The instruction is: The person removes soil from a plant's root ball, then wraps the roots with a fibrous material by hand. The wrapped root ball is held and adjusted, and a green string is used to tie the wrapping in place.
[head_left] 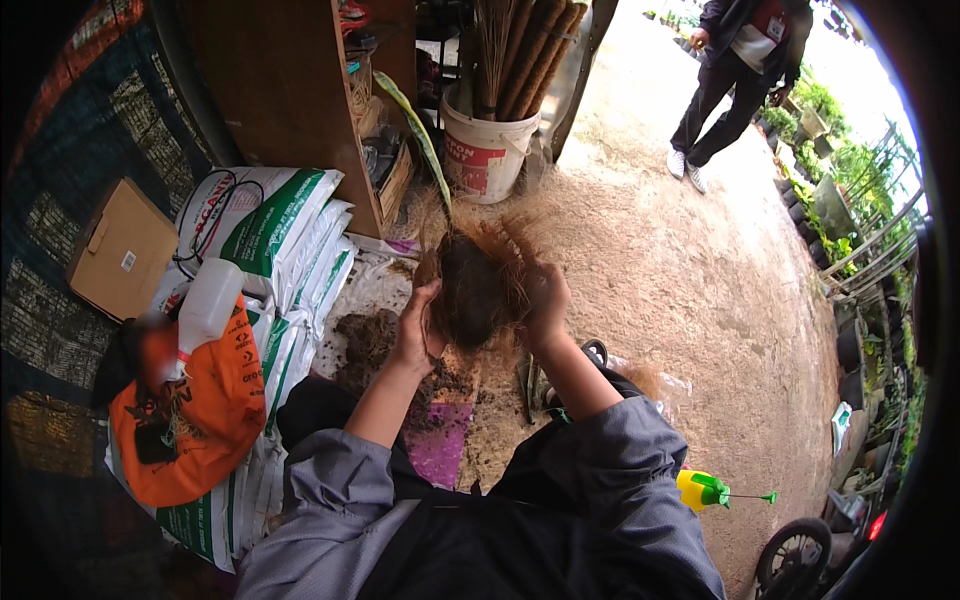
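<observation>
Between my two hands is a dark root ball of soil (472,292), partly wrapped in brown coconut fibre (514,240). My left hand (418,322) cups it from the left, and my right hand (547,300) presses the fibre against its right side. A long snake plant leaf (420,139) with yellow edges rises beyond the ball; its base is hidden by the fibre. Beneath my hands, loose dark soil (367,349) lies on a pale sheet and a purple piece (439,442) on the ground.
Stacked white-and-green sacks (277,225) stand at left, bearing an orange bag (210,420), a plastic bottle (214,300) and a cardboard box (124,251). A paint bucket (487,161) holds fibre poles ahead. A person (739,82) stands far right; a yellow sprayer (697,489) is near my right side.
</observation>
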A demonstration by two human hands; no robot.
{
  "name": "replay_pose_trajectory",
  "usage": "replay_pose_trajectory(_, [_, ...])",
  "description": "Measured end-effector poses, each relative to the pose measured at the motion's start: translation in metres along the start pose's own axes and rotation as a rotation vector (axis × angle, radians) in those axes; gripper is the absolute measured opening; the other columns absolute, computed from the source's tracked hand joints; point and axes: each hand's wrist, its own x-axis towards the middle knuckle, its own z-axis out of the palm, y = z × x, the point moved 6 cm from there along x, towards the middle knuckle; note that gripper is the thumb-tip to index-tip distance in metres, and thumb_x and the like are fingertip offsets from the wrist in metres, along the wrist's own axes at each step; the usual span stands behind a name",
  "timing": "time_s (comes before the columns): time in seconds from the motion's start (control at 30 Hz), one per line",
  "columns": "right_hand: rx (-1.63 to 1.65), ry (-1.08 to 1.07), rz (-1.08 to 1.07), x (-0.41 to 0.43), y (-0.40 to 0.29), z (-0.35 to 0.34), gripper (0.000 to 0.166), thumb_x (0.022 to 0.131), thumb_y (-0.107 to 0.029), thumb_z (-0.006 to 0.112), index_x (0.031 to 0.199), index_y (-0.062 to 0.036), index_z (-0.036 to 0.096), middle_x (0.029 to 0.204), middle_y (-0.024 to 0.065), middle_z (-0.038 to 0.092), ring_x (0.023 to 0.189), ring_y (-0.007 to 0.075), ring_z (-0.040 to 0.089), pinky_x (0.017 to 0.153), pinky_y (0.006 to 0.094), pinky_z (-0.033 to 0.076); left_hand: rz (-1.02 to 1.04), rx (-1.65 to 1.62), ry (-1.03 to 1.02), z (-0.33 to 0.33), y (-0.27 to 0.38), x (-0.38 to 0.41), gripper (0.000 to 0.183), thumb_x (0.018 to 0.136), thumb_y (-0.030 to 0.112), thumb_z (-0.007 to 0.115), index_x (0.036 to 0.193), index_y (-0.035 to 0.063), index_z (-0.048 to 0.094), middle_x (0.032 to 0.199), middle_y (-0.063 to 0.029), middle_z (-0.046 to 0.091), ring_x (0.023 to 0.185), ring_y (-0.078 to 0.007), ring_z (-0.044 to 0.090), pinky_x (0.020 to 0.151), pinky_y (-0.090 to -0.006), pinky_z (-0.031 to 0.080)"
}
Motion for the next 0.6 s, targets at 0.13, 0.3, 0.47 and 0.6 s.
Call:
replay_pose_trajectory(0.13, [-0.002, 0.100, -0.178, 0.009, -0.014, -0.007, 0.038, 0.086, -0.034, 0.040, 0.107, -0.0049, 0.052, 0.104, 0.0108, 0.055, 0.094, 0.0240, 0.054, 0.079, 0.0377, 0.045, -0.013, -0.037, -0.089, -0.002, 0.007, 0.003, 0.054, 0.089, 0.025, 0.043, 0.135, 0.0025, 0.028, 0.132, -0.0123, 0.039, 0.122, -0.0207, 0.038, 0.101, -0.0350, 0.031])
replay_pose_trajectory(0.3, [-0.002, 0.163, -0.269, 0.012, -0.025, -0.013, 0.037, 0.088, -0.033, 0.039, 0.105, -0.0033, 0.053, 0.102, 0.0108, 0.056, 0.090, 0.0225, 0.055, 0.079, 0.0356, 0.045, 0.124, 0.210, -0.114, 0.015, 0.028, 0.007, 0.052, 0.085, 0.006, 0.039, 0.136, 0.0035, 0.029, 0.134, -0.0109, 0.037, 0.121, -0.0205, 0.039, 0.100, -0.0356, 0.031])
replay_pose_trajectory(0.47, [0.093, 0.207, -0.288, 0.010, -0.030, -0.013, 0.036, 0.090, -0.031, 0.038, 0.104, -0.0018, 0.054, 0.100, 0.0109, 0.057, 0.087, 0.0210, 0.056, 0.079, 0.0334, 0.046, 0.214, 0.723, -0.095, 0.028, 0.041, 0.003, 0.056, 0.087, 0.009, 0.047, 0.137, 0.0018, 0.023, 0.139, -0.0114, 0.030, 0.127, -0.0205, 0.030, 0.104, -0.0343, 0.024])
replay_pose_trajectory(0.6, [0.263, 0.118, -0.171, 0.001, -0.030, -0.003, 0.038, 0.091, -0.032, 0.038, 0.102, -0.0013, 0.056, 0.096, 0.0118, 0.058, 0.084, 0.0201, 0.057, 0.078, 0.0313, 0.047, 0.278, 0.842, -0.077, 0.050, 0.046, -0.004, 0.054, 0.090, 0.020, 0.048, 0.137, 0.0049, 0.026, 0.142, -0.0098, 0.025, 0.130, -0.0193, 0.024, 0.106, -0.0320, 0.017])
